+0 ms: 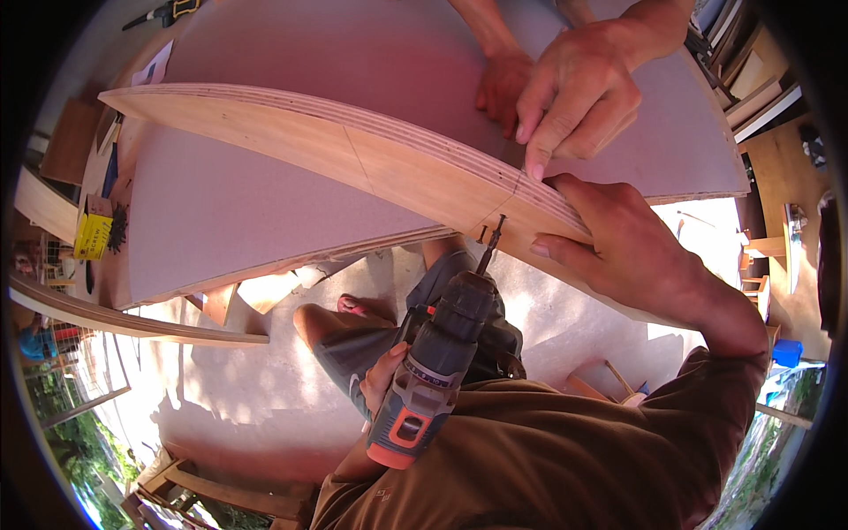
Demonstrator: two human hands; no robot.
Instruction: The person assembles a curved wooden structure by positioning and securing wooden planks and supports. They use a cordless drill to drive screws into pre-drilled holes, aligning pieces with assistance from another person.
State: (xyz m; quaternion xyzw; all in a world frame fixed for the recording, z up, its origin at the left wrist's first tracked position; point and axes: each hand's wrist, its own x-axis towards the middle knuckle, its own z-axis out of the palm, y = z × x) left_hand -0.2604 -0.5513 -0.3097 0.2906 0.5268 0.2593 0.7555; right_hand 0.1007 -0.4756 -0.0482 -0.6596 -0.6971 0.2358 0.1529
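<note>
My left hand [382,380] is wrapped around the grip of a cordless drill [435,353], grey with orange parts; most of the grip is hidden. The drill points up at a curved plywood strip [415,170] standing on edge. At its bit is a dark screw [497,231]; a second screw [483,233] shows beside it, at the strip's face. My right hand [618,234] clasps the strip's right part, thumb on the near face and fingers over the top edge. A co-worker's hand [583,97] touches the top edge near a pencil line; their other hand [505,88] is behind it.
Under the strip lies a large grey-faced panel [212,212]. At left stand a yellow box [94,228] with dark screws [117,228] beside it and a curved wooden piece [159,327]. Another power tool [170,11] lies at the far left. Boards [760,88] are stacked at the right.
</note>
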